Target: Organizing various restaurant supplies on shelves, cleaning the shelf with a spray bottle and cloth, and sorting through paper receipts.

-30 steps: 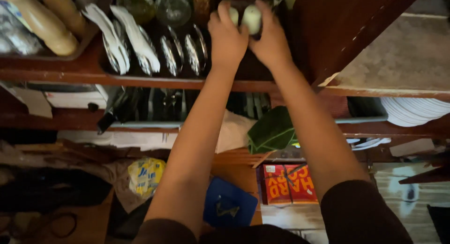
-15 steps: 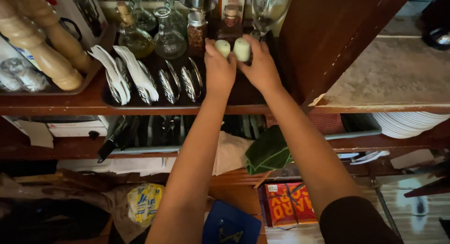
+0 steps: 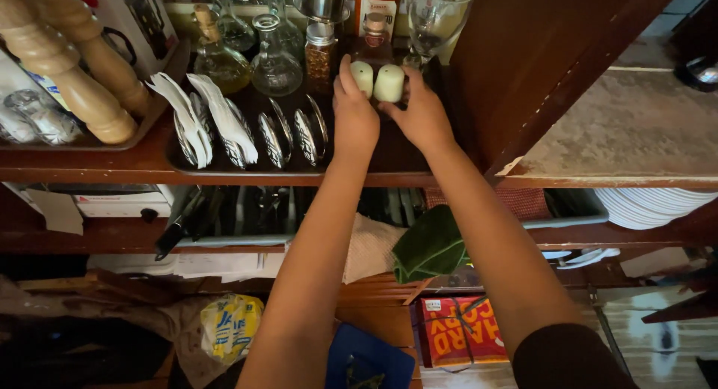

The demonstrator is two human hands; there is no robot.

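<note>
Behind hands (image 3: 389, 116), orange-labelled bottle (image 3: 375, 15)

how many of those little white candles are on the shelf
2. One white candle stands at the fingertips of the left hand; the other white candle is beside it to the right, touched by the right hand. More could be hidden behind the hands and bottles.

Both arms reach up to a dark wooden shelf (image 3: 224, 168). The left hand (image 3: 354, 118) holds a pale candle (image 3: 363, 78), and the right hand (image 3: 425, 116) holds a second candle (image 3: 390, 83) just beside it, the two touching. Behind them stand a spice jar (image 3: 321, 56), glass bottles (image 3: 275, 60) and a wine glass (image 3: 436, 19). Left of the hands, spoons (image 3: 288, 135) lie in a row on a dark tray (image 3: 179, 163), near two wooden pepper mills (image 3: 71, 75).
</note>
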